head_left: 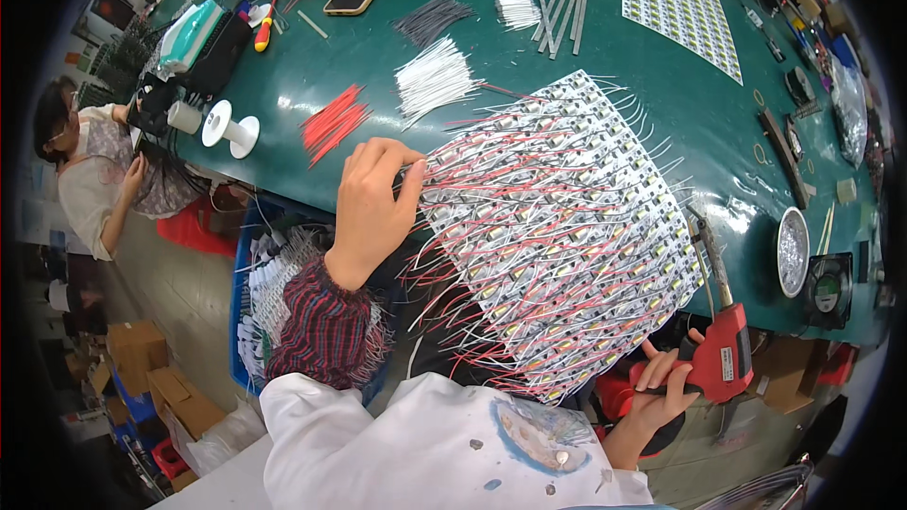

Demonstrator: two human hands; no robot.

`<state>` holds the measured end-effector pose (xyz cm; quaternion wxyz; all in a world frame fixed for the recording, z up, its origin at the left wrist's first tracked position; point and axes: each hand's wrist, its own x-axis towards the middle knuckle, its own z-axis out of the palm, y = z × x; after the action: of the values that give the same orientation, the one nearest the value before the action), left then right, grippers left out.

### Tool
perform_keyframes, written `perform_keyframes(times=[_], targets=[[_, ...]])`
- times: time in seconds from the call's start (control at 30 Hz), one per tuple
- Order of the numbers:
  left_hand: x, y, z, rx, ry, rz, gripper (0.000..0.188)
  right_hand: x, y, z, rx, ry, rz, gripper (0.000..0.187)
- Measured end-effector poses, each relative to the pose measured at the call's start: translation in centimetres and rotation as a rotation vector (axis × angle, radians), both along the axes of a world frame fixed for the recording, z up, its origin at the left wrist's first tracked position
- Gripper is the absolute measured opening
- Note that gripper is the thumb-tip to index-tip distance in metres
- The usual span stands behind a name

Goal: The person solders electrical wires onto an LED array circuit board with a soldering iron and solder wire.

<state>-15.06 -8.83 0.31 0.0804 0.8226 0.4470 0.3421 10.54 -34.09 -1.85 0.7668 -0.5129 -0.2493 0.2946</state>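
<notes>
Left hand [373, 203] is extended forward from a plaid-sleeved forearm, palm down, fingers curled and fingertips pressed together at the near left edge of the work surface. Right hand [666, 387] sits low at the lower right, wrist bent, fingers wrapped in a closed grip with the index finger extended along the front. The two hands are well apart.

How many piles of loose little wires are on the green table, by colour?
Red wires: 1
White wires: 1, plus 1 smaller white-tipped bunch
Dark wires: 1
Total: 4 piles
</notes>
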Motion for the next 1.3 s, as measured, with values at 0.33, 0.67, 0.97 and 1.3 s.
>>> perform_keyframes(times=[0.33,0.67,0.97,1.3], targets=[[-0.7,0.0,-1.2,-0.064,-0.117,0.021,0.012,-1.1,0.7,0.0,-0.06,-0.043,-0.008,0.044],[-0.8,-0.2,-0.8,-0.117,-0.105,0.034,0.01,-2.2,1.6,-0.1,-0.087,-0.099,-0.045,0.047],[-1.8,1.1,1.3,-0.184,-0.098,-0.026,0.015,-2.5,2.4,-0.4,-0.01,-0.079,-0.02,0.041],[0.1,10.9,2.0,0.087,0.222,-0.16,0.016,-2.7,2.2,-0.3,-0.005,-0.008,-0.098,0.042]])
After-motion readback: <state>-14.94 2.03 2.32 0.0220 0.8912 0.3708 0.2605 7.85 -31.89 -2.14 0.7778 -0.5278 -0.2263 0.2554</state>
